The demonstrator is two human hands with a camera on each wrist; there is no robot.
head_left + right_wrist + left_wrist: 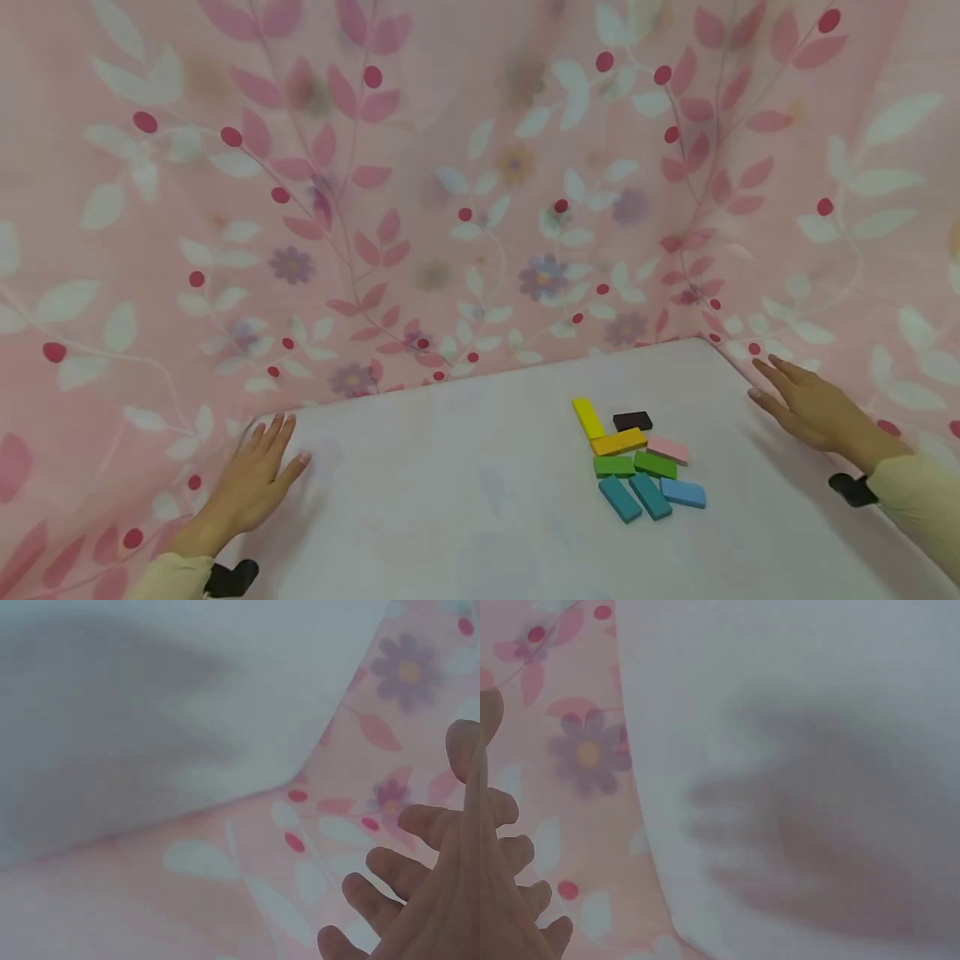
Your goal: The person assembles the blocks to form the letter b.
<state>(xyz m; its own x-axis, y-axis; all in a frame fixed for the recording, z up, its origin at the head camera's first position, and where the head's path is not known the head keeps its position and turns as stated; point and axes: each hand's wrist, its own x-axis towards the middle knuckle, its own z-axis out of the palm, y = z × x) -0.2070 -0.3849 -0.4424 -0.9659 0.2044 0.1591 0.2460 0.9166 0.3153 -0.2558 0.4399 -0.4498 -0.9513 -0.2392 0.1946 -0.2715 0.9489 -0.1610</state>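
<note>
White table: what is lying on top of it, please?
On the white table lie a yellow block, an orange block, a black block, a pink block, two green blocks, two teal blocks and a light blue block. The surface beneath them is covered and cannot be seen.

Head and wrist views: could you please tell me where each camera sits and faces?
Head: on the head, facing forward and down at white table, blocks, flowered cloth; left hand, right hand and sleeves show.
Left wrist: on that wrist, facing a table edge and cloth; left hand's fingers show at left.
Right wrist: on that wrist, facing a table corner and cloth; right hand's fingers show lower right.
Both wrist views share table and cloth.
</note>
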